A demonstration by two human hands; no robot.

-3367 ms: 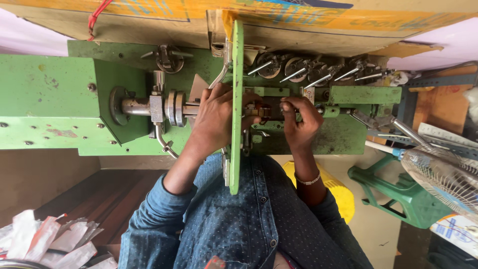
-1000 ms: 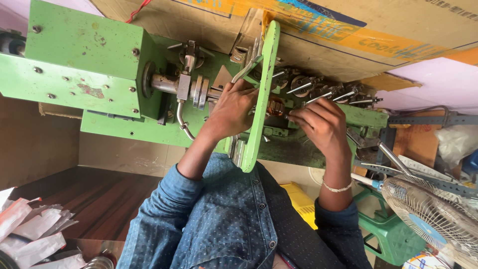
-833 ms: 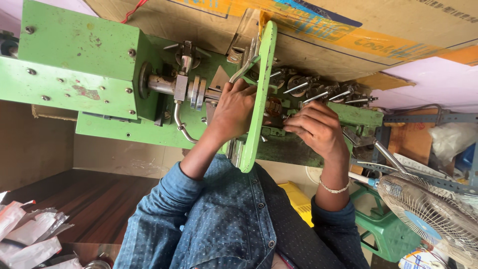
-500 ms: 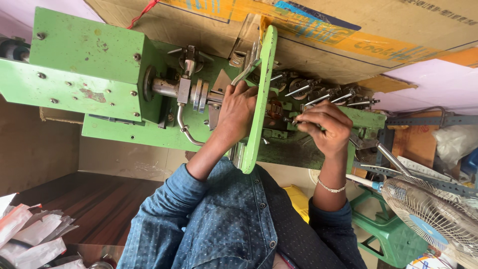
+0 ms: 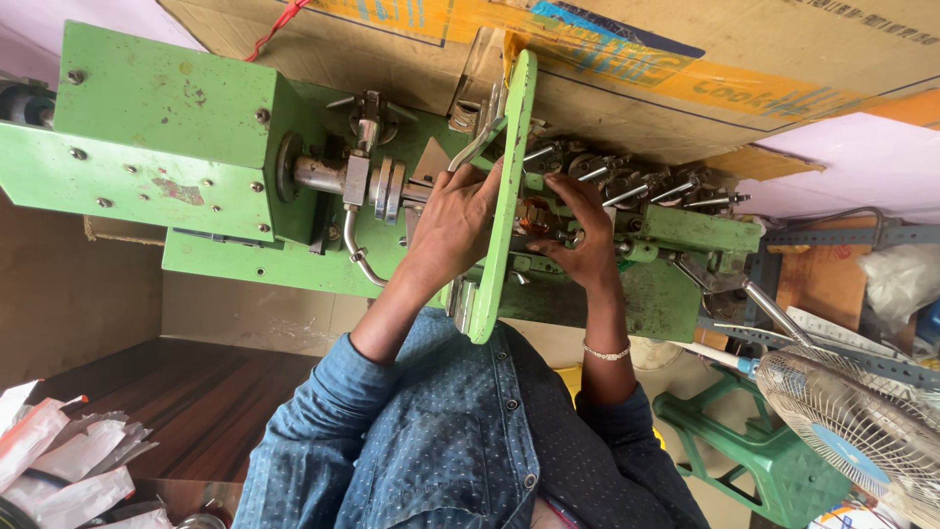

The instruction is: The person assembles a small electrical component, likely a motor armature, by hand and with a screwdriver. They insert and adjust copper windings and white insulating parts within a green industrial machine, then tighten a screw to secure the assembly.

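seen from the head camera: small copper-wound coil (image 5: 535,216) seated in the green winding machine (image 5: 176,157), likely light, with fragile wire, best held by its ends; right hand (image 5: 586,247) pinching it, left hand (image 5: 455,220) pressed open against the green plate (image 5: 499,196).

Green machine (image 5: 166,147); blue dotted shirt (image 5: 441,431); copper coil (image 5: 536,216).

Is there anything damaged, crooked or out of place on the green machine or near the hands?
Only wear stands out: the green machine has chipped, stained paint on its left block. The left hand and right hand rest at the copper coil beside the upright green plate. Nothing looks spilled or broken.
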